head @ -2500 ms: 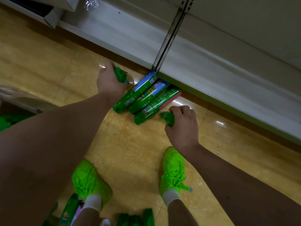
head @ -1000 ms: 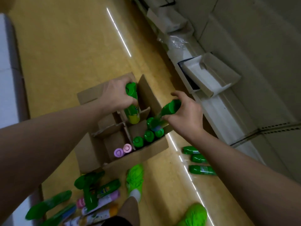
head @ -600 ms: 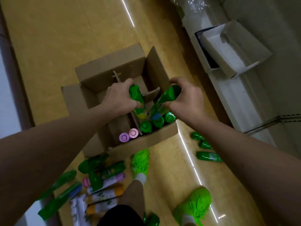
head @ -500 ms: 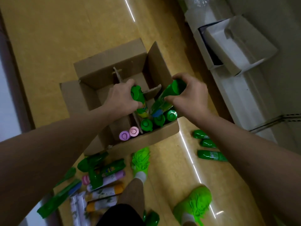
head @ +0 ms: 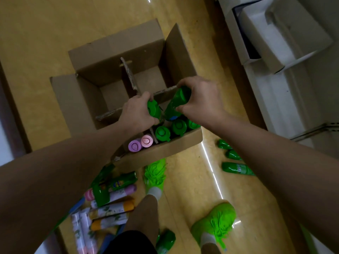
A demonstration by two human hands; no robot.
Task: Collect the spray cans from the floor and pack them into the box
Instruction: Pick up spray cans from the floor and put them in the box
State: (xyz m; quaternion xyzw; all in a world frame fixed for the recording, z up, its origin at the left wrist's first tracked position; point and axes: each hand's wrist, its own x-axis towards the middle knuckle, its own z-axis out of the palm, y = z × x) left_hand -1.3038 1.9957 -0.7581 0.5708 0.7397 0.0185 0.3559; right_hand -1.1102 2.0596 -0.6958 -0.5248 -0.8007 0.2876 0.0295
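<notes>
An open cardboard box (head: pixel 117 48) with cardboard dividers stands on the floor. My left hand (head: pixel 136 114) grips a green spray can (head: pixel 153 109) by its cap, low inside the box's near compartment. My right hand (head: pixel 200 98) holds a second green can (head: pixel 177 102), tilted, over the near right compartment. Three green-capped cans (head: pixel 163 133) and two pink-capped cans (head: pixel 141 143) stand upright in the near row. More cans lie on the floor: three green ones (head: pixel 236 168) at right and a mixed pile (head: pixel 110 197) at lower left.
A white shelf base with an open white carton (head: pixel 278 39) runs along the right. My feet in bright green shoes (head: pixel 214 222) stand just in front of the box. Another green can (head: pixel 165 241) lies between my legs. The two far compartments of the box hold nothing.
Both hands carried cans from the shelf base to the box. Over the last half second both cans have sunk lower into the near compartments, and the view has moved closer over the box.
</notes>
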